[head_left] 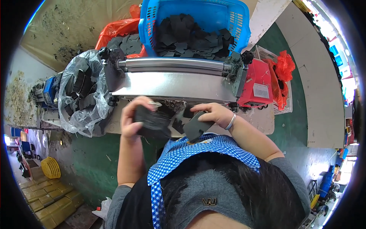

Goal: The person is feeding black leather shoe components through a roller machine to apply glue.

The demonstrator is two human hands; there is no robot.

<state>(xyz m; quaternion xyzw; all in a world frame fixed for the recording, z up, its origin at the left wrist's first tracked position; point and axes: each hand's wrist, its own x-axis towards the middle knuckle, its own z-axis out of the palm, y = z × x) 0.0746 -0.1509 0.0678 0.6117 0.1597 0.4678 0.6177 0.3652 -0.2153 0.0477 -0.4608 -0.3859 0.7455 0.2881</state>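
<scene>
My left hand [132,116] is closed around a thick stack of thin black sheets [153,123], thumb on the near side and fingers over the far side. My right hand [216,114] pinches a few loose black pieces [196,129] with rounded corners, held just to the right of the stack. Both hands are in front of a roller machine [175,82] with a shiny metal feed plate and steel rollers [175,64]. Part of the stack is smeared by motion.
Behind the rollers, a blue plastic basket [244,28] holds many black pieces. A clear plastic bag [82,122] with black material stands left, beside a red bag [110,30]. A red machine housing [255,86] and a white crate [284,108] are at right.
</scene>
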